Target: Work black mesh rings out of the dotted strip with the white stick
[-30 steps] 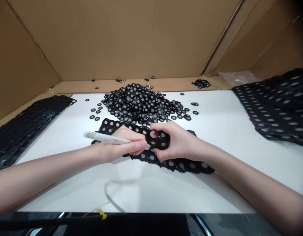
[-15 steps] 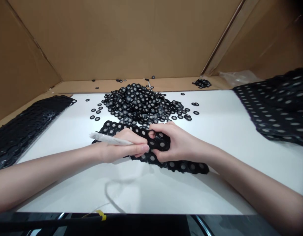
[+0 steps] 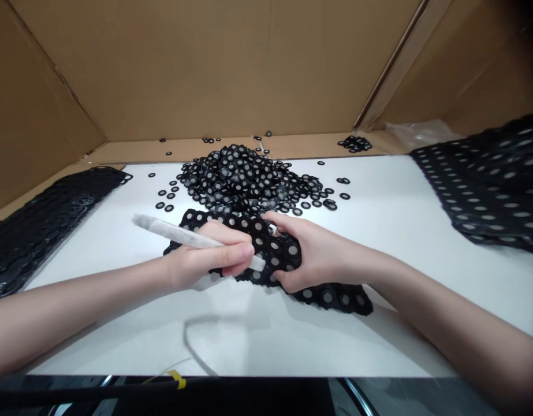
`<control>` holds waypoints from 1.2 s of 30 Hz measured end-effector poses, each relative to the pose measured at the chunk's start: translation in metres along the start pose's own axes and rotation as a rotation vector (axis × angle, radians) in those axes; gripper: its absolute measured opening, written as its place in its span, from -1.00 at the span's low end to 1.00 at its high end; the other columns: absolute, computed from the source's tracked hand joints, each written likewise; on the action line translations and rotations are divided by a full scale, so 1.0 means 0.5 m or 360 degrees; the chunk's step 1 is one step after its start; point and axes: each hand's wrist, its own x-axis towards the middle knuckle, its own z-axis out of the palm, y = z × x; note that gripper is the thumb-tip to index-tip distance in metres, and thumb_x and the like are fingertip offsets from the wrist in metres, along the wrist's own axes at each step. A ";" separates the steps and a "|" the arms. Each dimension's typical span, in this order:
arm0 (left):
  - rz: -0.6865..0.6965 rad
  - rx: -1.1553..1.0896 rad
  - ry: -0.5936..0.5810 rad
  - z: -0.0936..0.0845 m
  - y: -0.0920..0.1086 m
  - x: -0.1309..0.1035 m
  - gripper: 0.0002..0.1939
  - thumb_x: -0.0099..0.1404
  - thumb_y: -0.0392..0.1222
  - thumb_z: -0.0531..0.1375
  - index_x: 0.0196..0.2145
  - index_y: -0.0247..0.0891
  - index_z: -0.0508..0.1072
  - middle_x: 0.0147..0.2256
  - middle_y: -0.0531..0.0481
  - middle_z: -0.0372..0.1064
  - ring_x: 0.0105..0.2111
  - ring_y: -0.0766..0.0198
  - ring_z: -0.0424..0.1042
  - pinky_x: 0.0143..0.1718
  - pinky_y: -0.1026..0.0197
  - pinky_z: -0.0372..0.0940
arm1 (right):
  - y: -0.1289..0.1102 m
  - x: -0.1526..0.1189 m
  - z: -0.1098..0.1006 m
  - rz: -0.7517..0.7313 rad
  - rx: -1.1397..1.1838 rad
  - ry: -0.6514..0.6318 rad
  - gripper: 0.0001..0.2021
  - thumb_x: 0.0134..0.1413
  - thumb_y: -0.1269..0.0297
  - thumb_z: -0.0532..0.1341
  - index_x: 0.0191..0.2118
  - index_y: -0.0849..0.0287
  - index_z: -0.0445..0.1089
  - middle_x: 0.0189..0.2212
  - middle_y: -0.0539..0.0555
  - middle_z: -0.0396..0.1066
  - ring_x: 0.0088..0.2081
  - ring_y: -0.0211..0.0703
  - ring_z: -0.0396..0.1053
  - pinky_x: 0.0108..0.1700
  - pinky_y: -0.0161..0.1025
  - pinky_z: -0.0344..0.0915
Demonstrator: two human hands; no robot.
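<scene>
My left hand is closed round a white pen-like stick, its blunt tip lying over a black sheet of joined rings with pale round centres. My right hand grips that ring sheet near its middle, thumb at the near edge and fingers at the far edge, with the part between them bent up. The sheet rests slantwise on the white table, partly covered by both hands. Behind it lies a heap of loose black rings with pale centres.
On the left is a stack of black ring sheets. Sheets with pale dots are piled at the right, near a clear plastic bag. Cardboard walls enclose the white table. A small ring cluster sits far right.
My left hand has drawn slightly left, and the white stick's tip now shows beyond my fingers. The ring sheet lies flatter in my right hand, its right end shifted slightly nearer.
</scene>
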 end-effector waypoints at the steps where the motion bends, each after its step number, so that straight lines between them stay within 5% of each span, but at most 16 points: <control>1: -0.0007 -0.0044 -0.0017 0.002 0.001 -0.002 -0.54 0.35 -0.06 0.03 -0.66 -0.30 0.22 -0.66 0.04 0.14 -0.61 0.38 0.12 -0.57 0.26 0.04 | -0.001 -0.001 0.001 0.0009 0.0010 0.0006 -0.40 -0.28 0.19 0.33 0.00 0.09 0.23 -0.10 0.11 0.37 -0.08 0.08 0.33 -0.19 -0.12 0.34; 9: -0.0032 0.0112 -0.0175 0.011 -0.001 -0.003 -0.56 0.38 -0.11 0.00 -0.62 -0.32 0.24 -0.61 0.05 0.18 -0.57 0.40 0.19 -0.50 0.31 0.10 | -0.013 -0.002 -0.004 0.0053 0.0035 -0.0068 -0.39 -0.28 0.23 0.32 0.01 0.10 0.21 -0.22 0.06 0.36 -0.16 0.03 0.31 -0.13 -0.05 0.33; 21: -0.0021 0.0114 -0.0158 0.012 0.001 -0.002 -0.58 0.37 -0.15 -0.01 -0.64 -0.31 0.21 -0.63 0.07 0.15 -0.59 0.42 0.14 -0.52 0.32 0.08 | -0.013 -0.004 0.001 -0.0005 -0.0041 -0.0015 -0.36 -0.29 0.24 0.31 0.04 0.11 0.23 -0.06 0.12 0.36 -0.09 0.08 0.32 -0.05 -0.03 0.30; 31: -0.0124 -0.0014 -0.0368 0.008 0.000 0.008 -0.57 0.36 -0.15 0.02 -0.66 -0.29 0.18 -0.66 0.08 0.11 -0.60 0.40 0.11 -0.53 0.29 0.07 | -0.020 0.003 -0.004 -0.0048 0.0022 -0.0103 -0.50 -0.31 0.31 0.32 -0.11 0.06 0.27 -0.29 -0.01 0.40 -0.23 -0.05 0.33 -0.12 -0.11 0.31; 36: -0.0071 -0.0062 -0.0266 0.008 -0.010 0.004 -0.57 0.35 -0.13 0.03 -0.66 -0.31 0.23 -0.66 0.06 0.16 -0.61 0.41 0.16 -0.57 0.32 0.08 | -0.015 0.004 -0.014 -0.0079 -0.0002 -0.0100 -0.47 -0.28 0.28 0.31 -0.05 0.10 0.29 -0.19 0.04 0.41 -0.17 -0.02 0.36 -0.13 -0.13 0.33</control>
